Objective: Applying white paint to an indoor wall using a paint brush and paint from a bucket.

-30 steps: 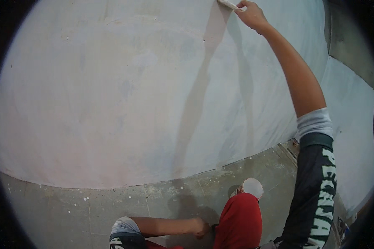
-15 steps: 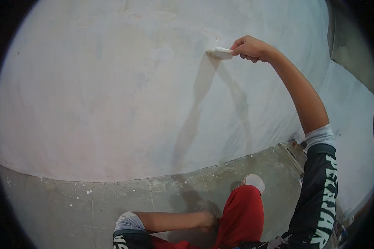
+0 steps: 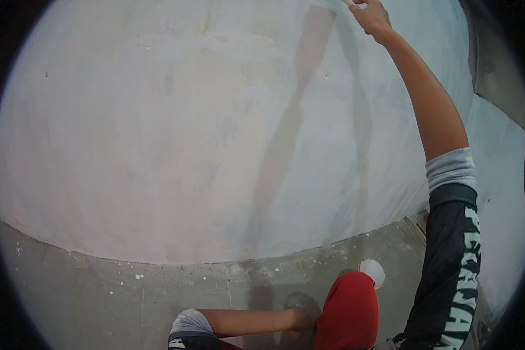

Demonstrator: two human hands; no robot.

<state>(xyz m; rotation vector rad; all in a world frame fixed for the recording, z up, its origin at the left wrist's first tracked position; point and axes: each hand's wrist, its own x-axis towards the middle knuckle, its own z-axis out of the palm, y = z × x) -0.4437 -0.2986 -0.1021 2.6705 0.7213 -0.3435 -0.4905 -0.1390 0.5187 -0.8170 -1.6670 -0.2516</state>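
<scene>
Raised since the earlier frame: right hand (image 3: pixel 371 16), pinched on flat pale tool (image 3: pixel 348 2) at view's top edge, mostly cropped. Left hand (image 3: pixel 300 320) near red-trousered knee (image 3: pixel 348 309), grip unclear. Across wall (image 3: pixel 157 146), apparently broad whitish coverage; greyish patches remaining.

Diffuse, moderate indoor light, apparently from above and out of frame. On the pale, blotchy painted wall (image 3: pixel 157 146): one broad, brownish arm shadow (image 3: pixel 280 146) and one narrower, fainter grey shadow (image 3: pixel 361 116), both soft-edged. Dimmer tone across the grey, white-spotted floor (image 3: pixel 181 286). Strong fisheye bowing along the wall's base; black vignetting at sides and corners; slight softness in fine detail.
</scene>
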